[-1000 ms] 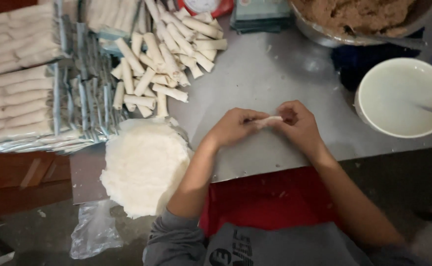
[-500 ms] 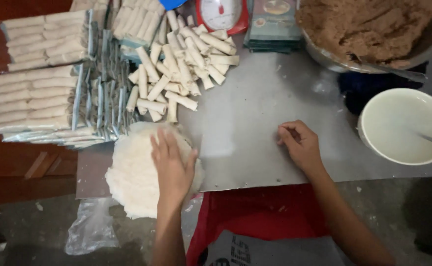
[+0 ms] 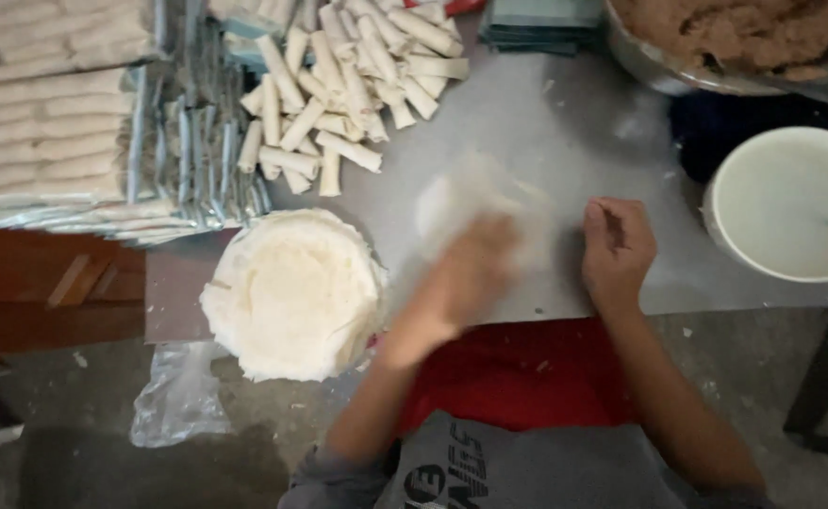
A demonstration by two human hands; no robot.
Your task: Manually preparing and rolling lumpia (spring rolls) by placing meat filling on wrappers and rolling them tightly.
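You look down on a grey metal table under dim light, with a reddish-brown wooden bench at its left edge, a dusty concrete floor below, and a dark leg at lower right.

Blurred left hand on a thin round wrapper, right hand just beside, on the grey table.
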